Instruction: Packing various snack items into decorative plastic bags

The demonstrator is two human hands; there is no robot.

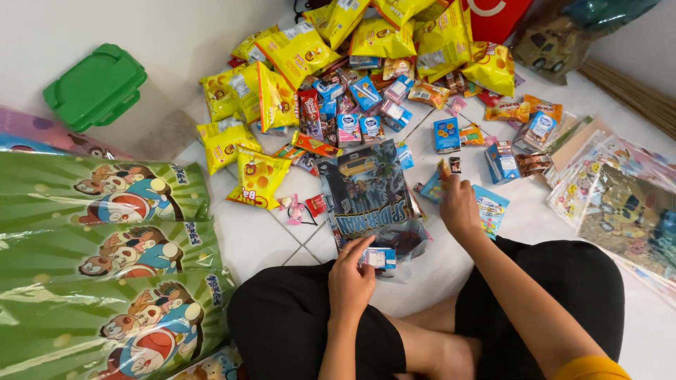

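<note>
I sit cross-legged on a white tiled floor. My left hand (pixel 352 276) grips the near open edge of a dark printed plastic goodie bag (pixel 371 193) lying in front of my knees, with a small blue-and-white carton (pixel 380 258) at its mouth under my fingers. My right hand (pixel 456 204) reaches forward to the right of the bag and pinches a small snack packet (pixel 442 170) off the floor, beside a light-blue packet (pixel 491 207).
Several yellow chip bags (pixel 296 53) and small drink cartons (pixel 366 95) are heaped ahead. Green cartoon-printed bags (pixel 105 232) lie at left, a clear tub with a green lid (pixel 95 84) behind them. More printed bags (pixel 620 197) lie at right.
</note>
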